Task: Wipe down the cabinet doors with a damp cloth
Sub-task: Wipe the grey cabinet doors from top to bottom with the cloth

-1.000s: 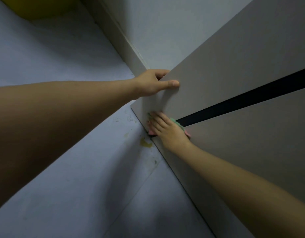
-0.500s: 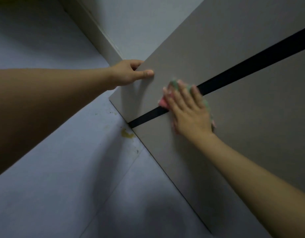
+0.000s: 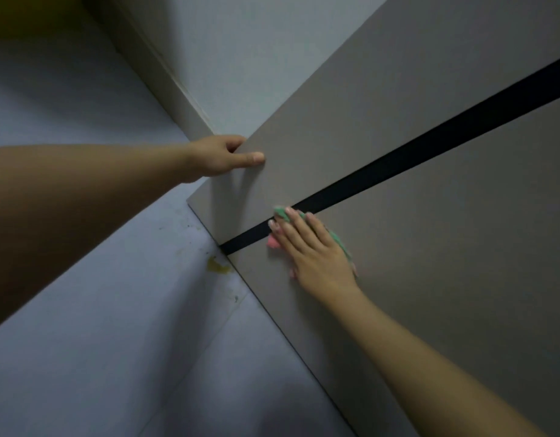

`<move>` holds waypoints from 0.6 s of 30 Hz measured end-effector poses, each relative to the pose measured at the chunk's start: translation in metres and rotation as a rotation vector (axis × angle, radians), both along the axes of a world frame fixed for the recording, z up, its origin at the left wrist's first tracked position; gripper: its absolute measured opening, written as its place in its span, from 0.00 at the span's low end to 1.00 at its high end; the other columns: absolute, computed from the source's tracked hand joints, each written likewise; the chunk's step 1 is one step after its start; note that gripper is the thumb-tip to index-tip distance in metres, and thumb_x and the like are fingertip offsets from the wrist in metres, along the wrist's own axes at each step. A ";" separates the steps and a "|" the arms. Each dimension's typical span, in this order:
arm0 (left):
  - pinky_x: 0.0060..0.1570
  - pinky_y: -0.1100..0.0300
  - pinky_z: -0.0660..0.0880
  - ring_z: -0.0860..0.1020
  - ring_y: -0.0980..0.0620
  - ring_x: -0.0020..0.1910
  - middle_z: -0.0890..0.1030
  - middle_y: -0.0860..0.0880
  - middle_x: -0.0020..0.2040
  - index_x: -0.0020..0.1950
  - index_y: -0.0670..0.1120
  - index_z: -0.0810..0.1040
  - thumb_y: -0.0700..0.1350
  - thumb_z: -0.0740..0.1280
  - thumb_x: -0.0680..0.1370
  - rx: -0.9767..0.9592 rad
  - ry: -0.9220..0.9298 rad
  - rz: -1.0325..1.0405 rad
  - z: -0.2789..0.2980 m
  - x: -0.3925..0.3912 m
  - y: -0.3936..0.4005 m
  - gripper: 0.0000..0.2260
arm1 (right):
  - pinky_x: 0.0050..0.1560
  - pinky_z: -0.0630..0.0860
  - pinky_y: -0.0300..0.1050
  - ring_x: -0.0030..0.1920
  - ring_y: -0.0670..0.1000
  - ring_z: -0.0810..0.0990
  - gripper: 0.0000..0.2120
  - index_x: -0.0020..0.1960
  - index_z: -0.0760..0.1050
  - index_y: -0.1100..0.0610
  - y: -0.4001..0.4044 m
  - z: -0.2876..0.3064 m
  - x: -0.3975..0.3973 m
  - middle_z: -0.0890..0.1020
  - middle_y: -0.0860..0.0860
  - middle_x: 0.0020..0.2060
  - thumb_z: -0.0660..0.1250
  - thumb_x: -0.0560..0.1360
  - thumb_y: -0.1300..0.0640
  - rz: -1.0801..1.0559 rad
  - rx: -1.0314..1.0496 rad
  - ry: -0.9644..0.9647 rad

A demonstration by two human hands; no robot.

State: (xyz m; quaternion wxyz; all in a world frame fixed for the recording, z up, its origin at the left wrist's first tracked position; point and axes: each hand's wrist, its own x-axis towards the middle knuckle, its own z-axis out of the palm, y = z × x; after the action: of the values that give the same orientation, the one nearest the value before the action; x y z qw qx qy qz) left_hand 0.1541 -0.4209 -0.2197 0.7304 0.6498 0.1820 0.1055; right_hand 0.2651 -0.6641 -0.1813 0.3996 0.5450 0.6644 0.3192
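The green-and-pink cloth lies flat on the cabinet doors, over the dark gap near their bottom edge. The right hand presses it down, fingers spread. The left hand pinches the upper door's outer edge, thumb on its face. If that hold slackens, the door could swing and the cloth slip off.

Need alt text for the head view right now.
Right hand presses a green-and-pink cloth flat against a grey cabinet door, over the black gap. Left hand grips the neighbouring door's edge.
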 end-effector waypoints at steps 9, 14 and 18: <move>0.57 0.56 0.69 0.75 0.50 0.57 0.77 0.49 0.59 0.68 0.46 0.71 0.57 0.65 0.72 -0.040 -0.045 0.013 0.002 0.001 -0.011 0.27 | 0.75 0.35 0.53 0.76 0.53 0.35 0.29 0.78 0.46 0.55 -0.017 0.095 0.009 0.38 0.53 0.77 0.52 0.81 0.49 -0.067 0.657 0.052; 0.61 0.58 0.67 0.74 0.52 0.59 0.77 0.50 0.60 0.68 0.45 0.71 0.58 0.65 0.73 -0.087 -0.048 0.028 0.009 -0.003 -0.018 0.28 | 0.75 0.35 0.54 0.76 0.54 0.35 0.44 0.77 0.37 0.56 -0.025 0.023 0.005 0.33 0.54 0.76 0.65 0.75 0.53 -0.107 0.596 0.119; 0.62 0.57 0.66 0.73 0.50 0.62 0.75 0.49 0.63 0.70 0.43 0.69 0.57 0.67 0.72 -0.149 -0.077 0.076 0.022 -0.007 -0.028 0.30 | 0.74 0.33 0.52 0.76 0.53 0.33 0.43 0.77 0.34 0.56 -0.050 0.018 0.005 0.32 0.53 0.75 0.58 0.73 0.50 -0.133 0.561 0.145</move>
State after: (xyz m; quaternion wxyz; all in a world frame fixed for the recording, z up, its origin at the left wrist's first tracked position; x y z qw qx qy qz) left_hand 0.1473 -0.4487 -0.1979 0.7786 0.5819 0.1856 0.1443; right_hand 0.2705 -0.7143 -0.1630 0.2047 0.6979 0.5400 0.4236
